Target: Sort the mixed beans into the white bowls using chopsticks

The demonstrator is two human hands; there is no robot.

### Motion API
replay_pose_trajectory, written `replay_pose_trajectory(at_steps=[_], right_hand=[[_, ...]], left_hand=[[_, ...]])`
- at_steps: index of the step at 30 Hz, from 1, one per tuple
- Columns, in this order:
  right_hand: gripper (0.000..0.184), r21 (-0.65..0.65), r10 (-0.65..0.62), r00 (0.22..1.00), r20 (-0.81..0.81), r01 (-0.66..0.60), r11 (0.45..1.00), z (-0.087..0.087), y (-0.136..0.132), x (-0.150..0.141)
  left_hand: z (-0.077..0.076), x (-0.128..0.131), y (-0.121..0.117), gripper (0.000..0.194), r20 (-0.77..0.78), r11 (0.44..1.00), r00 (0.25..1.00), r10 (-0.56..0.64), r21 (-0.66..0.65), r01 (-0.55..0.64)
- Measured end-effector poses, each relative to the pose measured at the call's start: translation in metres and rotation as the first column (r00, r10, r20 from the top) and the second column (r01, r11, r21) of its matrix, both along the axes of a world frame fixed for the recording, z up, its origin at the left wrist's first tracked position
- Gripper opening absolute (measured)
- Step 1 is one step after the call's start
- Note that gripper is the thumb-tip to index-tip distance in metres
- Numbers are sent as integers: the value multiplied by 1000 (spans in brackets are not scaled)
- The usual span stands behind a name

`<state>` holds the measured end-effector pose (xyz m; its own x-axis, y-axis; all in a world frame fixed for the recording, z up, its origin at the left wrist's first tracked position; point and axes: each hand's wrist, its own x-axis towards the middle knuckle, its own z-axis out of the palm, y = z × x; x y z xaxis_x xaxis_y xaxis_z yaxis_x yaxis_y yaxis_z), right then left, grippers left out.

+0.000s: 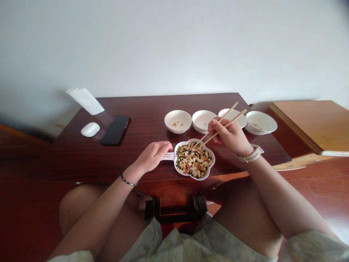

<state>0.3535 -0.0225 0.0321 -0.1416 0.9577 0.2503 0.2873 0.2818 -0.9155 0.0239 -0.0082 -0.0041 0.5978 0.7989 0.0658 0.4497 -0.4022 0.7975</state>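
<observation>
Meanwhile, right hand pinching chopsticks over bean dish; left hand curled on handle; four white bowls beyond.

The one head-worn camera looks forward and steeply down from above the person's knees, facing across the dark wooden worktop toward a white wall, near enough that the right hand's fingers sit just right of the frame's centre, well below the wall.
</observation>
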Motion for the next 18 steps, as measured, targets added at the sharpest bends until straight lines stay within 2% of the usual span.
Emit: replay_pose_trajectory(at_steps=[18], right_hand=[[55,-54,0,999,-35,-1,999,-5,-3,-6]], left_hand=[[-1,1,1,51,0,1000,1000,1,4,-1]])
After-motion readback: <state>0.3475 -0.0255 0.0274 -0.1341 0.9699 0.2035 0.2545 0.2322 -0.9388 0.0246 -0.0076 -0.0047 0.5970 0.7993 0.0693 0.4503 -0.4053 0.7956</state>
